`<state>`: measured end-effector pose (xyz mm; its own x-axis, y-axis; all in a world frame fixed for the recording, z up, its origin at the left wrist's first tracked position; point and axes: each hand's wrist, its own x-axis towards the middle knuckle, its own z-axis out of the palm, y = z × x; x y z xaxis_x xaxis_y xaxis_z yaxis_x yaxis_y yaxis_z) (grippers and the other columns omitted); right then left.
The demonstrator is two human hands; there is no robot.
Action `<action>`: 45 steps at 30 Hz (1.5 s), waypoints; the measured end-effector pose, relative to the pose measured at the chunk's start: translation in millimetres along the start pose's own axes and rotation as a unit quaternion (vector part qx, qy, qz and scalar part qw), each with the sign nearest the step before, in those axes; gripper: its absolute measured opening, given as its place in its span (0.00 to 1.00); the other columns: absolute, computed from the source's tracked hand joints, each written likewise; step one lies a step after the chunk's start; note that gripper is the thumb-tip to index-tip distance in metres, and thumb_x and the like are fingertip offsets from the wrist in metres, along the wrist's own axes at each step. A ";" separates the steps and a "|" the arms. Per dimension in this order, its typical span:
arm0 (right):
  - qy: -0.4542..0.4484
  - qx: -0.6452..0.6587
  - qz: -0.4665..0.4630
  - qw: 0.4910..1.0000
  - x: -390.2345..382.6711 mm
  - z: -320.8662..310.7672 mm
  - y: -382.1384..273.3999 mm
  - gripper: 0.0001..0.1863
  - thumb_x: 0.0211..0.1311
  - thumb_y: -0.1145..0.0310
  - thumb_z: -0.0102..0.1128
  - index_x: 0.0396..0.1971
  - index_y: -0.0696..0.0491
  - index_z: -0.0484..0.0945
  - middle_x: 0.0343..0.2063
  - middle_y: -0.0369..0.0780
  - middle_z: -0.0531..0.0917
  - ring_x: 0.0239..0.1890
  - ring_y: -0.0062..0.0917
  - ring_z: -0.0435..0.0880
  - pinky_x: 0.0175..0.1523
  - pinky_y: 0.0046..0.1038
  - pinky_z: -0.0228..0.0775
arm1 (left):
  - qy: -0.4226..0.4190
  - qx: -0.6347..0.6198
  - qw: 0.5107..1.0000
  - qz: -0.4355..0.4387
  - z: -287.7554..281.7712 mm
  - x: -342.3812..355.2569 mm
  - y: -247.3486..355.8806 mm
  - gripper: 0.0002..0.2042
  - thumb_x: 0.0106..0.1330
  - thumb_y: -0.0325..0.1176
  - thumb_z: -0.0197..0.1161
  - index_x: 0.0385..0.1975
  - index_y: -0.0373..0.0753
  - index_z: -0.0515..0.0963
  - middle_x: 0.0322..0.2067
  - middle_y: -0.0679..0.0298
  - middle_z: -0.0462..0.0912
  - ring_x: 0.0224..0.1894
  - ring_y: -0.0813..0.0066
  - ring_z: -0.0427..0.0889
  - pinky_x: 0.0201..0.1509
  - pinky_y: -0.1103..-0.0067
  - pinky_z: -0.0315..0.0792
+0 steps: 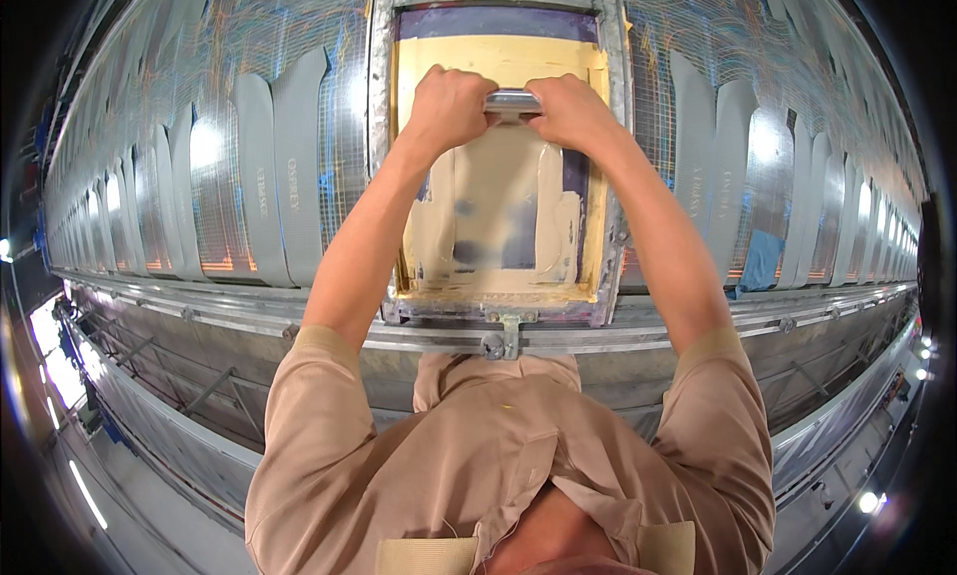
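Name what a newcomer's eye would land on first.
The metal frame around a yellow-bordered panel smeared with beige, at upper centre. Over it, left grip and right grip hold a shiny metal bar, one on each side. Beyond the frame, grey tongue-shaped pieces line up in long rows to left and right, with a blue patch among those on the right.

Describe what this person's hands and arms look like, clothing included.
The left hand and right hand are ungloved, and both forearms are bare, with no watch or bracelet visible. The short left sleeve and right sleeve are plain tan cloth, each ending in a slightly yellower band.
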<state>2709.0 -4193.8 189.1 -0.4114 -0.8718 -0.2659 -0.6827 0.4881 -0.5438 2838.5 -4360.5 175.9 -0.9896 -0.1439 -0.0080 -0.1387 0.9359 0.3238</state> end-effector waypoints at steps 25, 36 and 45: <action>0.046 -0.033 -0.074 0.996 -8.9 8.0 10.6 0.12 0.53 0.65 0.73 0.34 0.56 0.84 0.29 0.49 0.86 0.34 0.47 0.86 0.43 0.43 0.77 | 0.005 0.005 0.999 0.035 -5.2 -4.9 4.0 0.13 0.49 0.39 0.78 0.32 0.43 0.87 0.25 0.62 0.87 0.31 0.60 0.85 0.45 0.67 0.72; 0.043 0.033 -0.057 0.997 -16.2 22.4 11.9 0.09 0.51 0.71 0.70 0.32 0.56 0.82 0.26 0.50 0.84 0.32 0.49 0.83 0.40 0.43 0.75 | 0.036 -0.019 0.999 0.021 10.9 -16.6 7.8 0.10 0.48 0.34 0.77 0.29 0.42 0.86 0.22 0.61 0.85 0.28 0.59 0.83 0.45 0.68 0.71; 0.017 0.043 -0.086 0.995 -169.4 95.3 -44.2 0.17 0.53 0.65 0.72 0.41 0.57 0.82 0.40 0.47 0.86 0.45 0.46 0.84 0.53 0.44 0.75 | 0.074 -0.042 0.996 0.032 27.4 -182.4 86.9 0.10 0.44 0.27 0.73 0.26 0.44 0.82 0.28 0.66 0.83 0.34 0.64 0.82 0.45 0.68 0.68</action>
<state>2866.4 -4071.7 182.4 -0.3150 -0.9392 -0.1364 -0.6917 0.3256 -0.6446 3005.9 -4244.1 179.5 -0.9787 -0.1373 0.1524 -0.0664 0.9150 0.3980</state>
